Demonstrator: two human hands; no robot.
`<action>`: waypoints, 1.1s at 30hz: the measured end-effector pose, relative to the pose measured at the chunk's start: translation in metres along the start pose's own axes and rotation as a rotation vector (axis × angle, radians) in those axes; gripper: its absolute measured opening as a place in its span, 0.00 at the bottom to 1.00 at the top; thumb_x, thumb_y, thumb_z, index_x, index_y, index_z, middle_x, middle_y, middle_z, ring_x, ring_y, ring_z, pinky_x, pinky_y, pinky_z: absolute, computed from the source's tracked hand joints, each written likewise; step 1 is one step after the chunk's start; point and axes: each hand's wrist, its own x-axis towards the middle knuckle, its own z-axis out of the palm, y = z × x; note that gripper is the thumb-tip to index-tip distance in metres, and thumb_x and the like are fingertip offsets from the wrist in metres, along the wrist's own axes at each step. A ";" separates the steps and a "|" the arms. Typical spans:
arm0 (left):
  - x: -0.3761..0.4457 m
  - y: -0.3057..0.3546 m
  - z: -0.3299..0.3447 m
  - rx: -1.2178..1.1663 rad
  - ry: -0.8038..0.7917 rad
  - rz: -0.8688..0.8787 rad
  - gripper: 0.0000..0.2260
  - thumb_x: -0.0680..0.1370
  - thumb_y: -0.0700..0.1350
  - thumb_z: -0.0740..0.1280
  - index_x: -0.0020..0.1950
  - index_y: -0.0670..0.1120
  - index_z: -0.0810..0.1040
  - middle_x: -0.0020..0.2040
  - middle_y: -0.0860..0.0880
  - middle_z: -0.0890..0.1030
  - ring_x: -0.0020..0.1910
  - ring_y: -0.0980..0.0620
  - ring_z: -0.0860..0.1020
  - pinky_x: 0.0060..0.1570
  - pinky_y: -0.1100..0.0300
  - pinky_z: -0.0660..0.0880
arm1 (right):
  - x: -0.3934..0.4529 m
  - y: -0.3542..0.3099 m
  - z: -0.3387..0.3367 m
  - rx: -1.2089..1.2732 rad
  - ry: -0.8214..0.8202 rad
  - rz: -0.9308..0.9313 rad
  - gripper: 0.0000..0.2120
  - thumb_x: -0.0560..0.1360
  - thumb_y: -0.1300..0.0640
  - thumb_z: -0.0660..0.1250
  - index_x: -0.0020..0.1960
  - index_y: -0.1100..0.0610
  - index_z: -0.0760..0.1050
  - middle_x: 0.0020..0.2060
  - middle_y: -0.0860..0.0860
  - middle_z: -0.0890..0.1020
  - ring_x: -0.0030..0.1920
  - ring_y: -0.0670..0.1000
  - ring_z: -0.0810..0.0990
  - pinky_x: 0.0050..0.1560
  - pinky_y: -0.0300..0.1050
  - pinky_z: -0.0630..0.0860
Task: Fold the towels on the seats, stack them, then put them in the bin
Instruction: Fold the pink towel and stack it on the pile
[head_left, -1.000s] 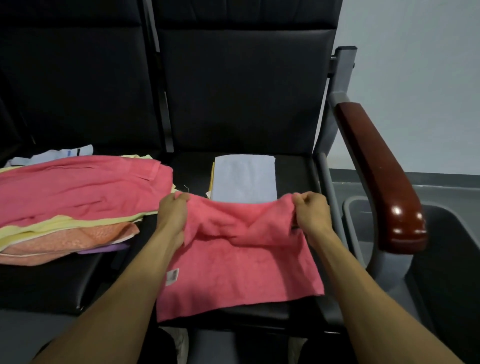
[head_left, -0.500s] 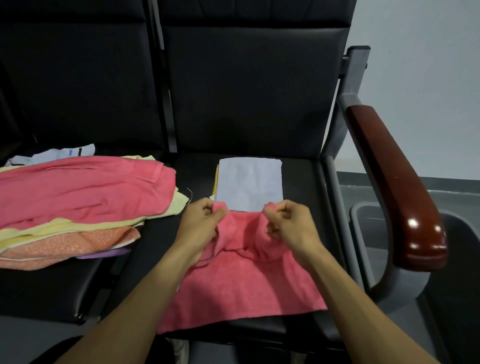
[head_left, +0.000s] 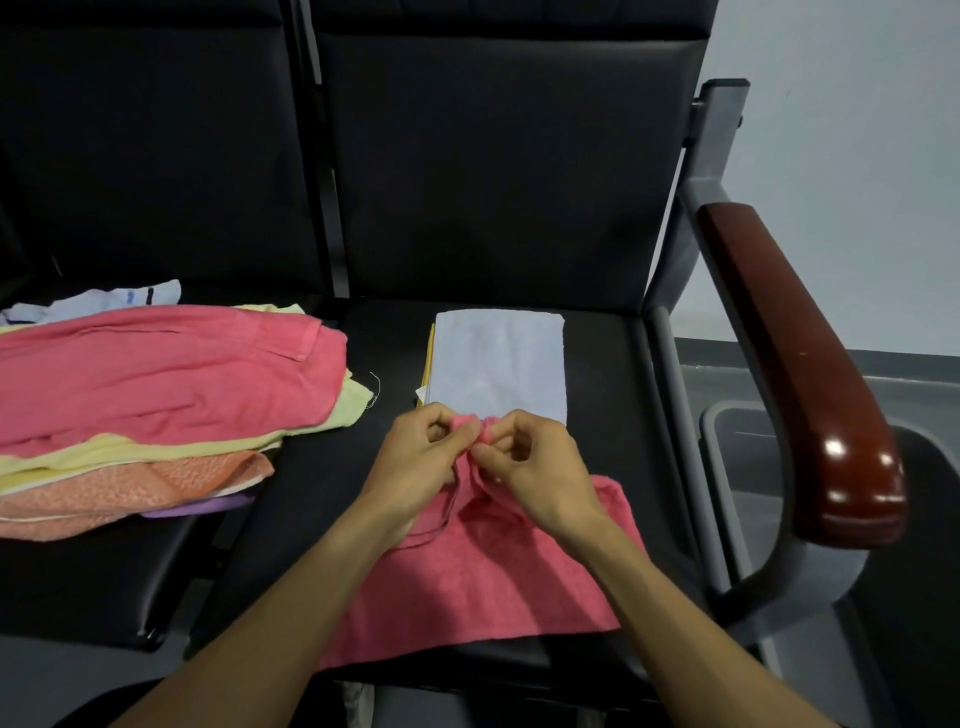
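With the pink towel (head_left: 483, 577) on the near part of the right seat (head_left: 602, 364), the left hand (head_left: 415, 462) and right hand (head_left: 535, 462) each pinched a far corner, brought together just near the folded stack (head_left: 498, 358); matching the edges before laying flat would keep the fold square.

Two bare forearms, no sleeves, hands (head_left: 470, 462) without rings

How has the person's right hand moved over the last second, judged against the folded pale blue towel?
Yes. The right hand has moved leftward, from beyond the pale blue towel's right edge to meet the left hand.
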 end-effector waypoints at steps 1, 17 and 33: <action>-0.002 0.000 0.000 0.010 -0.012 0.015 0.23 0.67 0.60 0.76 0.44 0.41 0.79 0.40 0.36 0.81 0.40 0.44 0.78 0.45 0.47 0.76 | -0.001 -0.001 -0.001 0.008 -0.036 -0.012 0.03 0.75 0.61 0.72 0.44 0.55 0.80 0.36 0.53 0.83 0.34 0.44 0.79 0.39 0.39 0.78; -0.017 -0.008 -0.003 0.676 -0.401 0.010 0.16 0.74 0.35 0.71 0.39 0.47 0.65 0.33 0.47 0.72 0.28 0.52 0.79 0.31 0.54 0.76 | 0.014 0.024 -0.029 -0.559 -0.197 -0.006 0.26 0.71 0.64 0.55 0.62 0.39 0.67 0.48 0.52 0.76 0.49 0.56 0.76 0.49 0.56 0.76; -0.003 0.013 -0.043 0.562 -0.076 0.108 0.07 0.67 0.36 0.69 0.36 0.48 0.76 0.32 0.55 0.77 0.32 0.57 0.73 0.35 0.60 0.69 | 0.017 0.023 -0.046 -0.948 0.031 -0.023 0.04 0.78 0.52 0.66 0.49 0.48 0.80 0.48 0.49 0.79 0.49 0.57 0.80 0.41 0.48 0.69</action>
